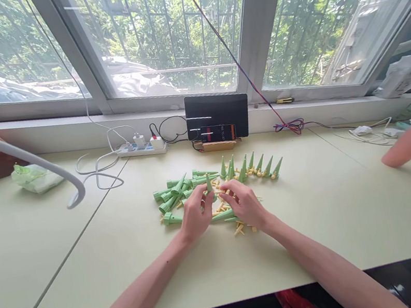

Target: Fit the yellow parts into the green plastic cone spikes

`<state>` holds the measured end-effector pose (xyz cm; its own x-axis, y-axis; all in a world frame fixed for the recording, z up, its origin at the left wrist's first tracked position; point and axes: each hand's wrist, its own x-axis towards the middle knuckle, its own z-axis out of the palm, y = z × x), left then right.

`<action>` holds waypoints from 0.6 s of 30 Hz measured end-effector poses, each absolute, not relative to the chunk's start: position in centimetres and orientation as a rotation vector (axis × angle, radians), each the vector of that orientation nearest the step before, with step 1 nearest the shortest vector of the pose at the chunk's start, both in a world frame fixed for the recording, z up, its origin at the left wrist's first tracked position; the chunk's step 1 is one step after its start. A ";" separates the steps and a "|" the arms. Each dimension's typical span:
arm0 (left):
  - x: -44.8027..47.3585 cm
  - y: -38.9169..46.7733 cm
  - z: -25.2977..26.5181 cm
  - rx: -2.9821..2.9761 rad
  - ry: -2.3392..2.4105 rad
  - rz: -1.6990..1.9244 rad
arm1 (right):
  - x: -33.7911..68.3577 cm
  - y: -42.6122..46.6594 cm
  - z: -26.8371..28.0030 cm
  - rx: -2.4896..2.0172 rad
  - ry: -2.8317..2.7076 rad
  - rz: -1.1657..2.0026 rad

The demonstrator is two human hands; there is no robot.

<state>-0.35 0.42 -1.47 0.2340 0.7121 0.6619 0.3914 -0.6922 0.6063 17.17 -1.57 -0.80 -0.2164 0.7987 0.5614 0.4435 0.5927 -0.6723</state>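
My left hand [196,212] is closed on one green cone [208,182], which I hold upright, with the tip to the top, above the middle of the pile. My right hand [246,205] is just beside it, with the thumb and the first fingers brought near to each other at some small yellow pieces; whether they are clamped on one, I cannot tell.

Judging by how the things lie, the work is perhaps partly done. At the right and behind, the standing cones [260,165] make a curved row, and several show yellow at their foot, so I think these ones are finished. At the left, many lying cones [168,204] are in a heap, and I suppose they are the part that is left. Loose yellow pieces [240,228] lie between and in front of my hands.

The table [320,229] is pale and smooth. At its back stands a dark tablet [217,107], with a phone [218,133] in front of it. A white power strip [144,149] is to the left, and a pink cup [404,144] leans far to the right. Behind, large windows [169,28] give much daylight and show green leaves.
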 end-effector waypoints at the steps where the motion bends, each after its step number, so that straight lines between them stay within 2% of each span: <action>1: -0.4 0.4 -1.5 2.197 1.028 1.442 | 17.2 -1.6 -0.8 -1.002 -1.850 0.458; 18: -0.2 0.3 -1.7 2.184 1.000 1.407 | 17.1 -1.5 -1.1 -0.980 -1.841 0.409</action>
